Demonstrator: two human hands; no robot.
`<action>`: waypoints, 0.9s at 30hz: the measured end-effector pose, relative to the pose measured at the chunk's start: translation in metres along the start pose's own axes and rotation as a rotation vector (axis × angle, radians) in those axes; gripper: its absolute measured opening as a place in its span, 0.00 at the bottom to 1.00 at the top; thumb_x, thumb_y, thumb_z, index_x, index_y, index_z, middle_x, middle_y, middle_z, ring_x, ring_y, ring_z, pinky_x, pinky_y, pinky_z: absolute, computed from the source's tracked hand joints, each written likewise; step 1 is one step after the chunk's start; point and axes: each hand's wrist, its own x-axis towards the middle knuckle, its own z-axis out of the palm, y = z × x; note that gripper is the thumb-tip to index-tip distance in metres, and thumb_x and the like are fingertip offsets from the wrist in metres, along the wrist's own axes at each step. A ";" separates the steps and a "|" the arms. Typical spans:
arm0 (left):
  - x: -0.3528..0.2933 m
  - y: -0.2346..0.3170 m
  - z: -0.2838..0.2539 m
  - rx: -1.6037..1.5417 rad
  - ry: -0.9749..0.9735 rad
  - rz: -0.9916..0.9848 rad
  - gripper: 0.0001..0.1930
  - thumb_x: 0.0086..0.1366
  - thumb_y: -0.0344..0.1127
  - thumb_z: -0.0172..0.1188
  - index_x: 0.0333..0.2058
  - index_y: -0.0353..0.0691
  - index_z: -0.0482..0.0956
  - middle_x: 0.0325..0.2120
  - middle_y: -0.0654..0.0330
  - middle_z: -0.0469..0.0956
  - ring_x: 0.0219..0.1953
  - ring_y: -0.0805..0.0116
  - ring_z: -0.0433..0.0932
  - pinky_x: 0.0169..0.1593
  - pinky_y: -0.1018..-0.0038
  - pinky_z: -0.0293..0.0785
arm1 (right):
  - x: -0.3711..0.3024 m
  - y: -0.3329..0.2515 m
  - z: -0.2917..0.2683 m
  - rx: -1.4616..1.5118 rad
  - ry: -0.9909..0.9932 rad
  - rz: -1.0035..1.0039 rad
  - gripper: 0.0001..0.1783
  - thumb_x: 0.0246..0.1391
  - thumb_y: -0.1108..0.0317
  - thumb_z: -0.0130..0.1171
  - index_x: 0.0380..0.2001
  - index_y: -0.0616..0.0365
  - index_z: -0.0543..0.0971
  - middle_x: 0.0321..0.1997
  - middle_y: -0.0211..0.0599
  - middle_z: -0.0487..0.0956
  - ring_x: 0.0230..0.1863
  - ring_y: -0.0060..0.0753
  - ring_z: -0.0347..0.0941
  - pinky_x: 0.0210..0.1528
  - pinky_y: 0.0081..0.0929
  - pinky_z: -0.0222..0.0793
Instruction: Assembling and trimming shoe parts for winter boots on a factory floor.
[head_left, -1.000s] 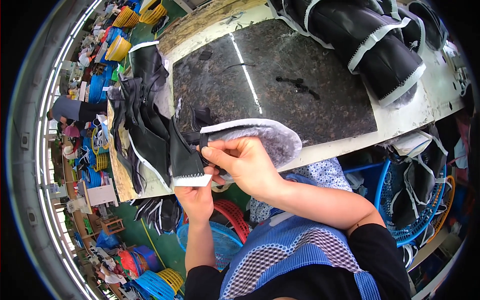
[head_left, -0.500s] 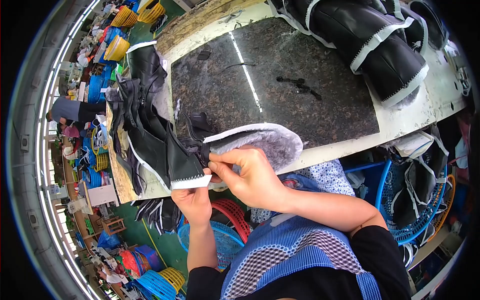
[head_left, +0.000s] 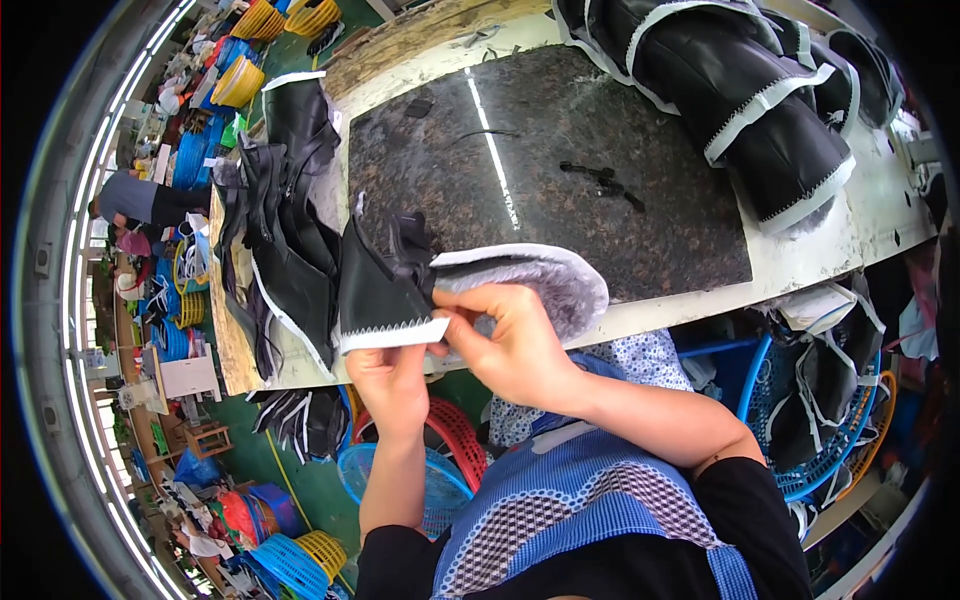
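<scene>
A black leather boot upper (head_left: 385, 290) with a white zigzag-stitched edge stands bunched at the near left of the table. My left hand (head_left: 392, 388) grips its white-edged end from below, fingers mostly hidden behind the leather. My right hand (head_left: 518, 345) is closed in a pinch at the right end of that same edge, thumb and forefinger together. Directly beyond the right hand lies a grey fur-lined part (head_left: 565, 290) with a white rim, which looks joined to the upper. Exactly what the right fingertips pinch is partly hidden.
A dark stone slab (head_left: 550, 130) covers the table's middle, with a small black piece (head_left: 604, 182) on it. Black uppers lie stacked at left (head_left: 290, 225) and finished tubular ones (head_left: 735, 95) at far right. Below are a red basket (head_left: 462, 432) and blue baskets (head_left: 760, 420).
Both hands have shifted slightly right with the upper's edge. The leather has swung upright and now stands apart from the stack at left.
</scene>
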 end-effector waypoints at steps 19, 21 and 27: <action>0.018 0.059 -0.007 0.327 -0.323 -0.034 0.06 0.68 0.29 0.52 0.37 0.30 0.73 0.21 0.59 0.77 0.21 0.74 0.77 0.26 0.79 0.73 | 0.021 -0.040 -0.028 -0.299 -0.112 -0.130 0.08 0.46 0.74 0.68 0.27 0.61 0.77 0.30 0.26 0.73 0.29 0.11 0.68 0.29 0.15 0.62; 0.014 0.059 -0.009 0.310 -0.308 -0.067 0.06 0.67 0.29 0.54 0.36 0.30 0.74 0.22 0.58 0.77 0.21 0.74 0.77 0.26 0.78 0.73 | 0.023 -0.034 -0.024 -0.097 -0.129 -0.002 0.08 0.46 0.74 0.68 0.27 0.61 0.77 0.29 0.26 0.73 0.27 0.11 0.68 0.29 0.14 0.63; 0.010 0.057 -0.010 0.389 -0.292 -0.023 0.06 0.65 0.28 0.56 0.35 0.30 0.76 0.22 0.58 0.78 0.23 0.73 0.79 0.26 0.78 0.74 | 0.011 -0.034 -0.021 -0.449 -0.016 -0.436 0.08 0.50 0.73 0.65 0.25 0.63 0.75 0.25 0.29 0.75 0.26 0.13 0.69 0.25 0.14 0.64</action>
